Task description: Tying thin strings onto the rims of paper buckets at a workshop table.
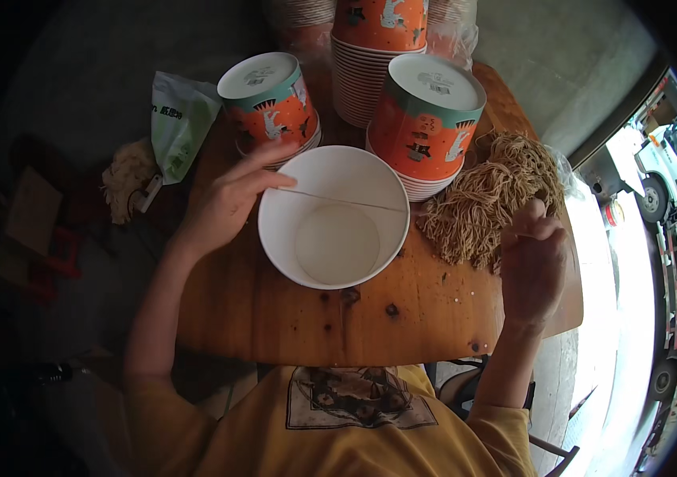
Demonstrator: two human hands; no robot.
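A white paper bucket (337,244) stands on the wooden table in front of me, its opening facing up. My left hand (231,195) is at the bucket's left rim, one fingertip over the edge and another finger stretched out above it. From that fingertip a thin cord (346,202) runs across the opening to the right wall. My right hand (535,258) is raised with curled fingers by the right side of the table; what they hold, if anything, is hidden. Just beyond it lies a tangled heap of tan cords (493,199).
Upside-down orange-and-green paper buckets stand stacked at back left (260,78) and back right (438,83), with a taller bucket stack (354,75) behind. A green-and-white plastic bag (181,127) and pale cords (128,179) are left of the table (290,322). A truck (668,163) shows outside.
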